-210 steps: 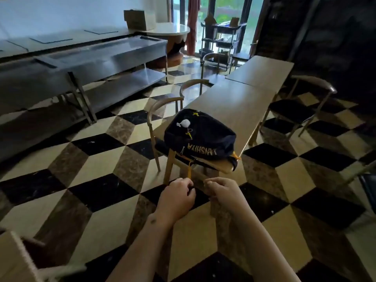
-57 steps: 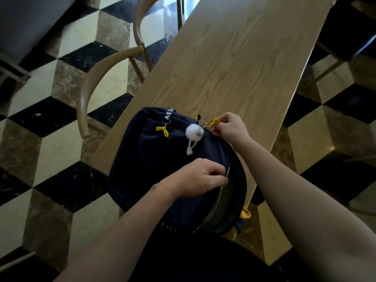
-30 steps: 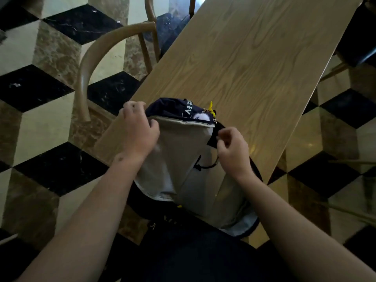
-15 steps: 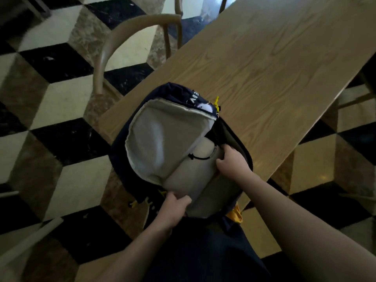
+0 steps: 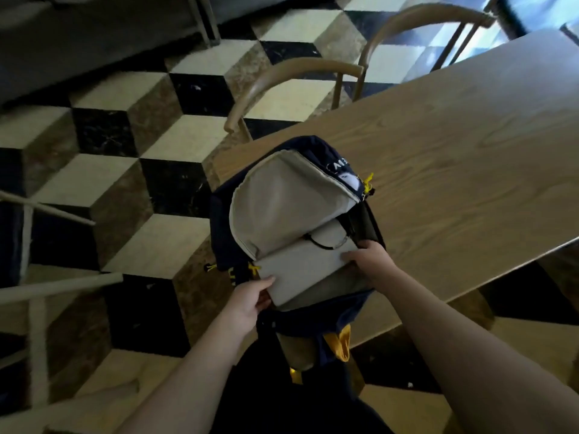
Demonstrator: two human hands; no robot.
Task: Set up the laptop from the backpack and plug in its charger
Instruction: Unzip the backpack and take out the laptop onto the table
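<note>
At the frame's centre the laptop (image 5: 305, 270), a flat pale grey slab, sticks partway out of the open bag (image 5: 282, 198) on the table (image 5: 454, 158) corner. The left hand (image 5: 250, 300) grips its lower left corner, thumb on top; the right hand (image 5: 369, 258) curls around its right edge.

- Bare left hand (image 5: 250, 300) and bare right hand (image 5: 369, 261), no rings or gloves visible.
- Both forearms bare to the frame's 6 o'clock edge, sleeveless.
- Dark garment (image 5: 282, 402) at 6 o'clock, between the forearms.
</note>
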